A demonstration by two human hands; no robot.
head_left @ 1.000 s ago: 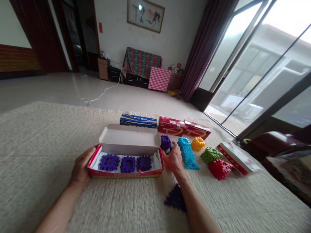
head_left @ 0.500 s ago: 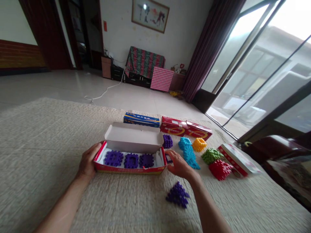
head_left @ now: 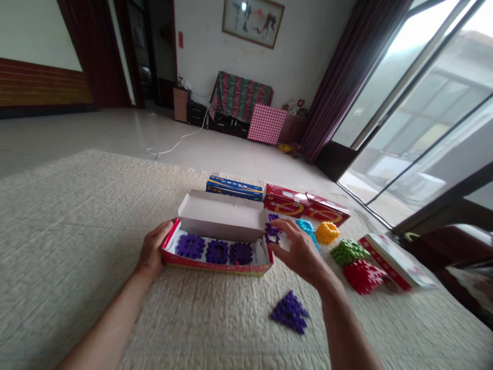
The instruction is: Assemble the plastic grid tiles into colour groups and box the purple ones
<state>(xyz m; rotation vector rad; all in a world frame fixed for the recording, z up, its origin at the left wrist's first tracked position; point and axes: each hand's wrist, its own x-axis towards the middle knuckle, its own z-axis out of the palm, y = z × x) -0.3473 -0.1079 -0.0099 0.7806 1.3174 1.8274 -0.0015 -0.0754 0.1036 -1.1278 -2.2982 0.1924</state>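
Note:
An open red cardboard box (head_left: pixel 215 261) with a white lid flap lies on the pale woven mat. Three purple interlocking blocks (head_left: pixel 215 250) sit in a row inside it. My left hand (head_left: pixel 153 251) grips the box's left end. My right hand (head_left: pixel 298 251) is raised at the box's right end and pinches a small purple block (head_left: pixel 271 233) in its fingertips. Another purple block pile (head_left: pixel 289 311) lies on the mat in front of my right forearm.
To the right lie a cyan block (head_left: pixel 306 227), an orange block (head_left: pixel 327 232), a green block (head_left: pixel 347 252) and a red block (head_left: pixel 362 275). A blue box (head_left: pixel 234 187), a long red box (head_left: pixel 306 206) and a flat red-edged box (head_left: pixel 396 261) border them. Tiled floor lies beyond.
My right hand has picked a purple block off the mat beside the box and lifted it to the box's right end. My left hand stays on the box. The view shifted left.

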